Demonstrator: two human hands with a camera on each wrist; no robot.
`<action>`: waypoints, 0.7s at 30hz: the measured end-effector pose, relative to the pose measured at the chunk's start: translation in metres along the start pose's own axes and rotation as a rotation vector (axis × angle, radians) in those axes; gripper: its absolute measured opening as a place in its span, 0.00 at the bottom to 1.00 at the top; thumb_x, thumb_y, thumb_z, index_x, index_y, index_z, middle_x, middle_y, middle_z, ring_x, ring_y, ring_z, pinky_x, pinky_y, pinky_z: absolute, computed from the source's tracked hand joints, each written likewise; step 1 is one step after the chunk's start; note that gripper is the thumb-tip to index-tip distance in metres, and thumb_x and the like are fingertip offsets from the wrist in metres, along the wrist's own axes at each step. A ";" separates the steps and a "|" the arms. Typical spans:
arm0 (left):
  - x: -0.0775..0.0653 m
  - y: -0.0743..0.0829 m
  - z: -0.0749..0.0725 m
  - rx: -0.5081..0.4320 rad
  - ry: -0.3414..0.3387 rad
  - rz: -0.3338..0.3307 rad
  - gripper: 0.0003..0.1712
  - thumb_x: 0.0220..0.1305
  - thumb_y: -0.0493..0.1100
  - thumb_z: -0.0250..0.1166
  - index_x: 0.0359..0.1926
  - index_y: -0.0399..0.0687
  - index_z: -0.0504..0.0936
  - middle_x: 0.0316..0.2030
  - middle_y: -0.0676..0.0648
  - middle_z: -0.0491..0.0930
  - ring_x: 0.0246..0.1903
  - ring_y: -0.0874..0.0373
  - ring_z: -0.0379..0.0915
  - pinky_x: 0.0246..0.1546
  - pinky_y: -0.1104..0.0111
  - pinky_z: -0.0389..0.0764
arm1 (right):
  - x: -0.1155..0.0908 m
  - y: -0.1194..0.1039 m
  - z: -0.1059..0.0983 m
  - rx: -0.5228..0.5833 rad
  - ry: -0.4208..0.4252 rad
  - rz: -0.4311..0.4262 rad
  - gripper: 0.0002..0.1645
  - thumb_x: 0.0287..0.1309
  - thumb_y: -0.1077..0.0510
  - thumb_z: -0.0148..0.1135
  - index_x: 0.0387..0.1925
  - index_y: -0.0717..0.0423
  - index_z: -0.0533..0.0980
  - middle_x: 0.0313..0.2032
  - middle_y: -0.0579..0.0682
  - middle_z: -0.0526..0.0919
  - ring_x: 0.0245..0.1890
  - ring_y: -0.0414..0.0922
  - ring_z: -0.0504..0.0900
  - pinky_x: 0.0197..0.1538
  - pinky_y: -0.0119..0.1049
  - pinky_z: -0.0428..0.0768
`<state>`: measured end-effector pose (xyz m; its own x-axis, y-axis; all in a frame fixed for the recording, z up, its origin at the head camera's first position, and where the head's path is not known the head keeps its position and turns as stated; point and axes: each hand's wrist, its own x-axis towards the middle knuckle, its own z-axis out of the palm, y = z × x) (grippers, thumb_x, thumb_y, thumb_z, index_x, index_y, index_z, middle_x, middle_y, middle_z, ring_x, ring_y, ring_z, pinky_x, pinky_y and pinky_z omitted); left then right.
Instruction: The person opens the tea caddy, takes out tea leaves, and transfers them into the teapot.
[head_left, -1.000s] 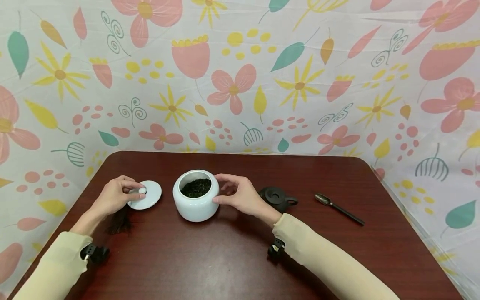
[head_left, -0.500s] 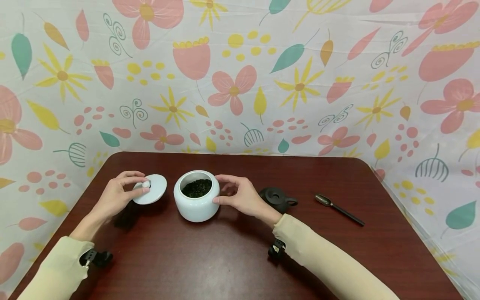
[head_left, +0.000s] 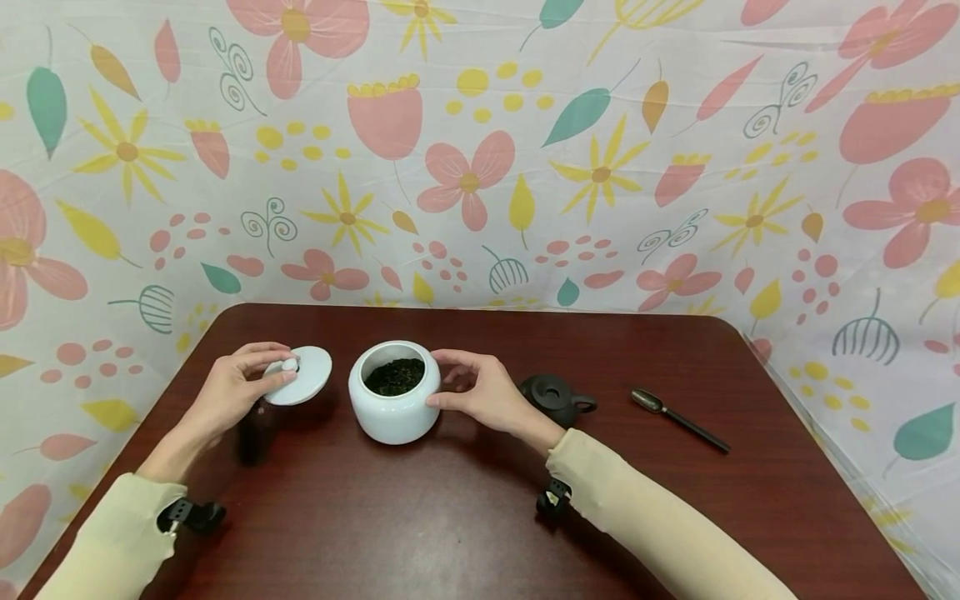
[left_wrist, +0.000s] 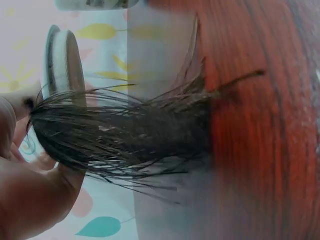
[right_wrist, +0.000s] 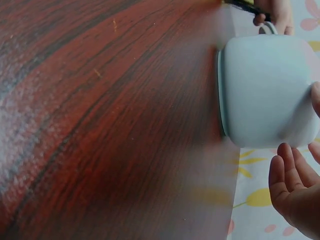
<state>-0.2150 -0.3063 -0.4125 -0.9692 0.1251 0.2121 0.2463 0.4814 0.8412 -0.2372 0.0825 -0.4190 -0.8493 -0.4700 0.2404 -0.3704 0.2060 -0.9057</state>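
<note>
My left hand [head_left: 236,387] pinches the knob of a white lid [head_left: 311,379], which is tilted above the table. Below that hand a tuft of long dark strands [left_wrist: 120,125] reaches down toward the tabletop, its top close to the fingers in the left wrist view. A round white jar [head_left: 393,421] stands upright to the right of the lid, its mouth uncovered and dark tea leaves [head_left: 395,377] inside. My right hand [head_left: 487,396] holds the jar's right side, thumb in front and fingers farther back; in the right wrist view its fingertips [right_wrist: 286,152] meet the jar wall.
Behind my right wrist sits a small dark teapot [head_left: 553,398], partly covered by the hand. A dark-handled scoop [head_left: 678,419] lies at the right of the reddish-brown table [head_left: 450,517]. A patterned cloth [head_left: 480,167] hangs beyond the table's far edge.
The lid has risen from the table and moved slightly right in my left hand, then shifted only a little. The right hand and jar have stayed in place.
</note>
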 end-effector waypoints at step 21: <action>0.000 0.049 0.008 -0.016 -0.017 0.126 0.16 0.69 0.36 0.73 0.56 0.37 0.88 0.57 0.44 0.79 0.55 0.64 0.71 0.34 0.75 0.78 | -0.001 0.000 0.001 0.034 0.001 -0.004 0.35 0.54 0.64 0.82 0.64 0.57 0.81 0.57 0.52 0.86 0.45 0.56 0.85 0.45 0.47 0.86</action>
<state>-0.2030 -0.2755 -0.3756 -0.9304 0.1988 0.3080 0.3658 0.4471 0.8163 -0.2361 0.0824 -0.4197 -0.8484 -0.4695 0.2443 -0.3605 0.1746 -0.9163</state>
